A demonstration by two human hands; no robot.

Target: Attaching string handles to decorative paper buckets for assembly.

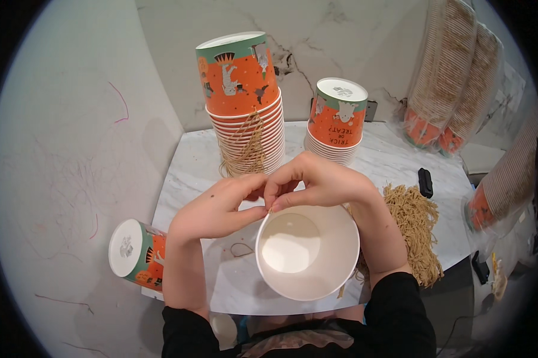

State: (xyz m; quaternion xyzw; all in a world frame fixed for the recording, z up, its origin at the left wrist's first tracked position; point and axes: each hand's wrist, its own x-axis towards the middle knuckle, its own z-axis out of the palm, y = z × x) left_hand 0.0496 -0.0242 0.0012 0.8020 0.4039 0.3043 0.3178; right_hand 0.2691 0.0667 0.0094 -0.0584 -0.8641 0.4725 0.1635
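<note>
A white-lined paper bucket stands in front of me at the table's near side, its open mouth facing up toward me. My left hand is closed at the bucket's far left rim, its thumb laid along the edge. Meeting it there, my right hand arches over the rim in a pinch. A tiny bit of tan twine shows at the fingertips; the rest of it is hidden by the fingers. Left of the bucket, a small loop of twine lies on the table.
Behind my hands rise a tall stack of upturned orange-and-green buckets draped with twine, and a shorter stack. A heap of cut twine and a black object lie right. Another bucket lies left; bagged bucket stacks stand far right.
</note>
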